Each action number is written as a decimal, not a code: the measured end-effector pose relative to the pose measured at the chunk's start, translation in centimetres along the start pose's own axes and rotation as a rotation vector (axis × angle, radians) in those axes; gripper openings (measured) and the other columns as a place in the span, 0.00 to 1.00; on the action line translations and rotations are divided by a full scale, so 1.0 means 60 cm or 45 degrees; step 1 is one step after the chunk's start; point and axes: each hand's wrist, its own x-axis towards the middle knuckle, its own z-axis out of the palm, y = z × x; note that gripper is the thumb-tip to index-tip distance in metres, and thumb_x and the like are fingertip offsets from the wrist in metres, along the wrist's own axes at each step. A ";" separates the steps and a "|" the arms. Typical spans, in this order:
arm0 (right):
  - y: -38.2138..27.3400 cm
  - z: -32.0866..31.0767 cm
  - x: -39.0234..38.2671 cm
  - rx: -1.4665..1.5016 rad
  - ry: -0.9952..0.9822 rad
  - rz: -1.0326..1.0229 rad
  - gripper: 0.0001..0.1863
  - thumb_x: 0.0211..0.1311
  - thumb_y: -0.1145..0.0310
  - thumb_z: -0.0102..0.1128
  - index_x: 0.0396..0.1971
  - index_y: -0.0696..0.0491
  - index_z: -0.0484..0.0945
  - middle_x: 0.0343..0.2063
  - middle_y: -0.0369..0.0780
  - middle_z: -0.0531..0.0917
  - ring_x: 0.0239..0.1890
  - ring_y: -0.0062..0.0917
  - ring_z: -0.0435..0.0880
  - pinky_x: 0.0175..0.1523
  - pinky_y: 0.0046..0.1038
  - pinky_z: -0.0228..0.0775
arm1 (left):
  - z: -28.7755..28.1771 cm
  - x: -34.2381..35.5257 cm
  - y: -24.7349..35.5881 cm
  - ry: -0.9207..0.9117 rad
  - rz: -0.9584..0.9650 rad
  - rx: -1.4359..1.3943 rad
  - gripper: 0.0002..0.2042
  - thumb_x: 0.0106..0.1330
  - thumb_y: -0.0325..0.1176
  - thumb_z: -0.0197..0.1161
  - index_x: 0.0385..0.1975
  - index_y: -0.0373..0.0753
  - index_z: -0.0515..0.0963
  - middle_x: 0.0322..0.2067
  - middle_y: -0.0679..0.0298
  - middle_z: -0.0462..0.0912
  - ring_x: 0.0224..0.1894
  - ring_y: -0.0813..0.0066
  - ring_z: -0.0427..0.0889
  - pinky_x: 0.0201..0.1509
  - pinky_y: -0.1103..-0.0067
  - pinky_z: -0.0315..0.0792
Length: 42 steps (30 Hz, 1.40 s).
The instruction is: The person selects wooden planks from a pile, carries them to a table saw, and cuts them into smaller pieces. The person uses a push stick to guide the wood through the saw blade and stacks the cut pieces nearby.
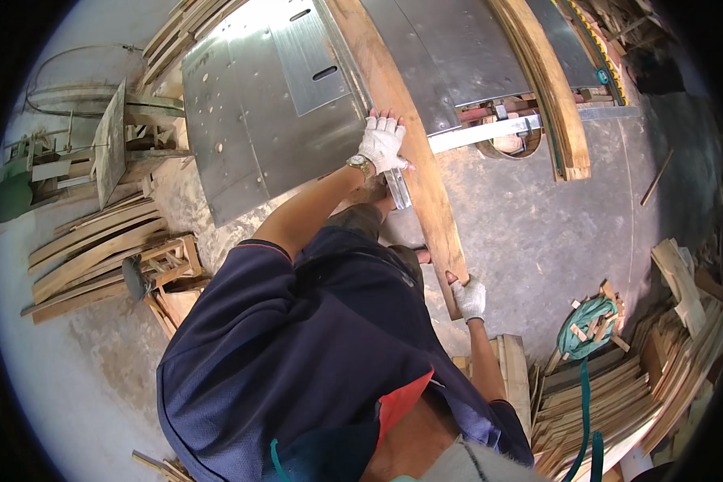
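A long wooden board (422, 161) runs from the far top of the view toward me, along a metal rail (398, 191) on a steel machine table (225, 120). My left hand (381, 145), in a white fingerless glove with a watch at the wrist, lies on the board's left edge and the rail, its fingers stretched forward. At the board's near end, which overhangs the table, my right hand (470, 297) grips the right edge, thumb on top. It wears a similar glove; its other fingers are partly hidden.
Another stack of timber (558, 120) lies across the table's right part. A slotted metal plate (305, 60) is set in the table. Wood piles stand on the left (96, 249) and lower right (610, 402), near a green sack of offcuts (588, 328). A stick (657, 178) lies on the floor.
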 end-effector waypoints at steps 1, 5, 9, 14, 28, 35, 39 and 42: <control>-0.008 0.001 0.006 -0.001 0.003 -0.006 0.40 0.51 0.31 0.68 0.35 0.62 0.85 0.26 0.56 0.86 0.35 0.50 0.88 0.39 0.45 0.79 | -0.002 0.008 -0.006 -0.009 -0.004 0.005 0.61 0.47 0.79 0.60 0.72 0.30 0.59 0.72 0.40 0.60 0.77 0.44 0.53 0.79 0.48 0.37; -0.034 0.007 0.030 -0.001 0.055 -0.050 0.37 0.52 0.34 0.70 0.34 0.62 0.85 0.24 0.54 0.86 0.31 0.47 0.88 0.35 0.44 0.77 | -0.009 0.030 -0.032 -0.006 -0.018 0.016 0.62 0.46 0.78 0.62 0.72 0.32 0.59 0.72 0.40 0.59 0.77 0.45 0.53 0.79 0.47 0.36; -0.065 0.011 0.056 0.004 0.040 -0.045 0.37 0.53 0.35 0.70 0.34 0.62 0.85 0.24 0.54 0.86 0.30 0.47 0.88 0.35 0.43 0.78 | -0.015 0.051 -0.058 -0.032 -0.074 -0.023 0.60 0.46 0.75 0.65 0.73 0.34 0.59 0.73 0.41 0.59 0.78 0.46 0.51 0.78 0.46 0.35; -0.114 0.006 0.076 0.079 0.016 -0.008 0.36 0.54 0.36 0.70 0.35 0.61 0.85 0.26 0.54 0.86 0.32 0.46 0.89 0.38 0.43 0.78 | -0.039 0.045 -0.025 -0.137 -0.255 -0.124 0.59 0.46 0.73 0.66 0.70 0.31 0.62 0.72 0.39 0.58 0.78 0.43 0.48 0.78 0.44 0.32; -0.233 -0.007 0.138 0.041 -0.039 0.008 0.39 0.54 0.32 0.65 0.37 0.61 0.85 0.30 0.56 0.86 0.38 0.50 0.88 0.43 0.44 0.79 | -0.034 0.037 0.007 -0.223 -0.361 -0.072 0.73 0.35 0.84 0.62 0.71 0.23 0.56 0.74 0.34 0.50 0.79 0.35 0.38 0.78 0.44 0.26; -0.271 0.000 0.178 0.067 -0.035 -0.064 0.41 0.55 0.31 0.63 0.36 0.63 0.85 0.30 0.58 0.86 0.38 0.51 0.88 0.44 0.45 0.78 | -0.041 0.076 -0.035 -0.250 -0.374 -0.003 0.72 0.35 0.85 0.62 0.72 0.26 0.56 0.74 0.39 0.53 0.80 0.42 0.40 0.78 0.44 0.30; -0.299 0.007 0.206 0.090 -0.027 -0.097 0.41 0.55 0.31 0.62 0.35 0.63 0.85 0.30 0.58 0.86 0.38 0.51 0.88 0.44 0.45 0.78 | -0.046 0.100 -0.070 -0.217 -0.383 -0.001 0.71 0.35 0.84 0.63 0.72 0.27 0.57 0.74 0.40 0.54 0.80 0.44 0.41 0.78 0.44 0.31; -0.324 0.010 0.226 0.085 -0.016 -0.122 0.42 0.55 0.30 0.62 0.35 0.64 0.85 0.30 0.59 0.86 0.38 0.51 0.88 0.44 0.45 0.78 | -0.054 0.120 -0.095 -0.210 -0.390 -0.009 0.69 0.36 0.83 0.64 0.71 0.28 0.59 0.74 0.40 0.54 0.80 0.44 0.41 0.78 0.44 0.32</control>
